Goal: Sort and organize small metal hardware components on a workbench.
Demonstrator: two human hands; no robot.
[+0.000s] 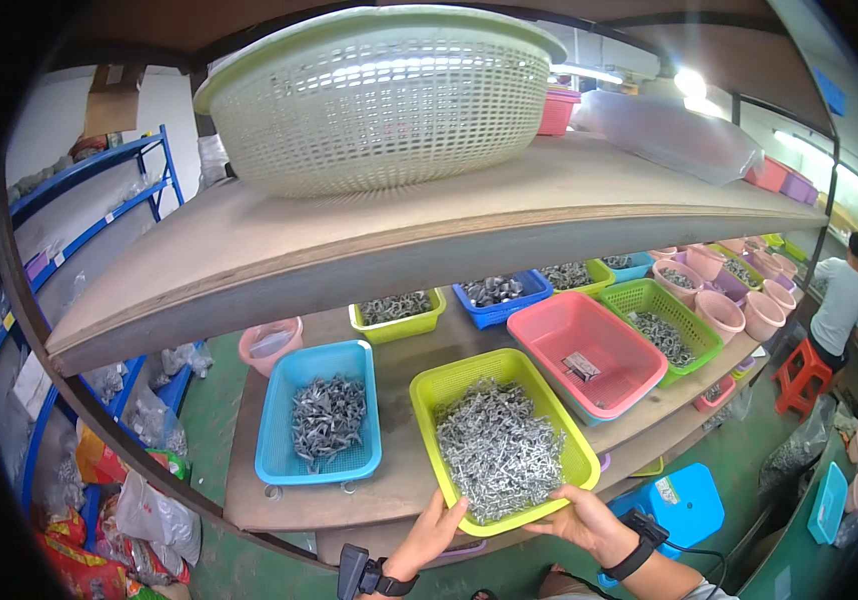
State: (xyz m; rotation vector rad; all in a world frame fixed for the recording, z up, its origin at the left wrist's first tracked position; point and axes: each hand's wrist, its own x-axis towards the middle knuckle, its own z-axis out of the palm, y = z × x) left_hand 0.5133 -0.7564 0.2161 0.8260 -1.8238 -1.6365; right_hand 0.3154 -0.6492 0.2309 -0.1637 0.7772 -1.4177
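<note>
A yellow-green plastic basket full of small shiny metal parts is at the shelf's front edge, its near end reaching over it. My left hand grips its near left corner, fingers partly hidden by the basket. At the near right corner my right hand holds the rim, thumb on top and fingers underneath. To the left stands a blue basket with darker grey metal parts. A pink basket, bare but for a small label, sits beyond on the right.
An upper shelf board bearing a large pale green basket overhangs the row. Behind are a green basket and several pink pots. A person sits on a red stool at far right. A blue stool stands below.
</note>
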